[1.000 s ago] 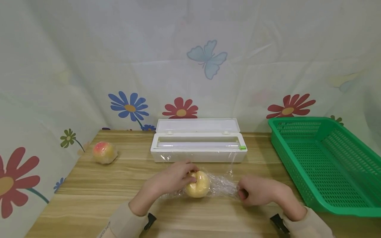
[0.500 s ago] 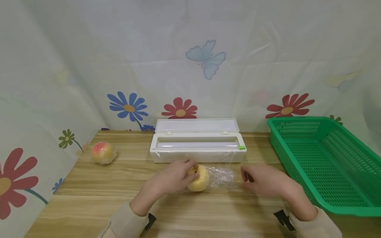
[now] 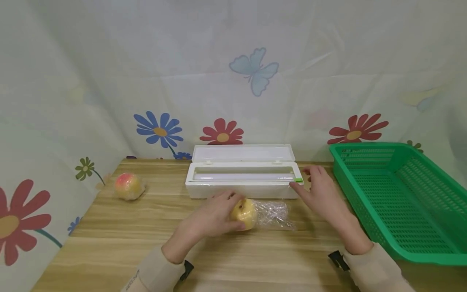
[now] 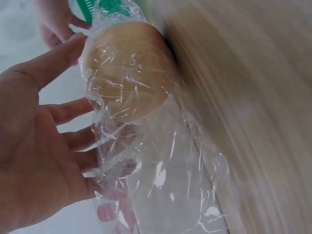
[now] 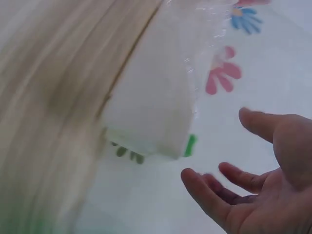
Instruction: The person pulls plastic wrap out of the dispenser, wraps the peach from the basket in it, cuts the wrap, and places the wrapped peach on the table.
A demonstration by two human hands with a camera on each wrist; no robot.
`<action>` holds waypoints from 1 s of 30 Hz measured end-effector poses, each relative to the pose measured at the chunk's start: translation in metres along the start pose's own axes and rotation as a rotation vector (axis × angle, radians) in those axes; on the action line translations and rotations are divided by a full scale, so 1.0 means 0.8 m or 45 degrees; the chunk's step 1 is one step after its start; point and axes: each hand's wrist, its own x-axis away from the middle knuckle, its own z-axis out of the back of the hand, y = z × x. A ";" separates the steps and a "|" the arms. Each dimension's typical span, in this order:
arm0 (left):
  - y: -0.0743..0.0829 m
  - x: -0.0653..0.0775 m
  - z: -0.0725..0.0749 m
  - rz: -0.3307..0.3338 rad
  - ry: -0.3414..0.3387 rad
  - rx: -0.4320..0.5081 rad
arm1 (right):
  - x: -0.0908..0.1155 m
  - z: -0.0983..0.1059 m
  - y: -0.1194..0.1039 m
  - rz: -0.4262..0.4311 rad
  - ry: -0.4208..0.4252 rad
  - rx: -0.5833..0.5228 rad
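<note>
A round yellow fruit (image 3: 246,215) in clear plastic wrap lies on the table, its dark stem hollow showing. My left hand (image 3: 219,215) holds it from the left, thumb in front and fingers behind. In the left wrist view the film (image 4: 161,165) spreads loosely from the fruit (image 4: 129,73), over the fingertips. A crumpled tail of wrap (image 3: 273,214) lies right of the fruit. My right hand (image 3: 321,194), empty with thumb and fingers apart, hovers at the right end of the white cling film dispenser (image 3: 242,190), near its green slide cutter (image 3: 298,180).
The dispenser's lid (image 3: 243,153) stands raised, with the film roll (image 3: 242,177) visible inside. A wrapped red-and-yellow fruit (image 3: 129,186) sits at the left of the wooden table (image 3: 146,239). A green plastic basket (image 3: 359,215) occupies the right side. Flowered cloth (image 3: 175,81) hangs behind.
My right hand has left the wrap tail and moved up to the dispenser's right end, its fingers opening. The yellow fruit has shifted slightly away from me and tilted under my left hand.
</note>
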 end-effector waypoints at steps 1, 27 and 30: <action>0.001 0.000 0.000 0.001 -0.001 0.003 | -0.003 -0.002 0.005 -0.026 -0.014 -0.028; 0.083 -0.114 0.068 -0.337 -0.227 -0.017 | -0.023 -0.025 0.049 -0.055 -0.024 -0.128; 0.090 -0.138 0.065 -0.328 -0.273 -0.038 | -0.023 -0.024 0.050 -0.072 -0.025 -0.122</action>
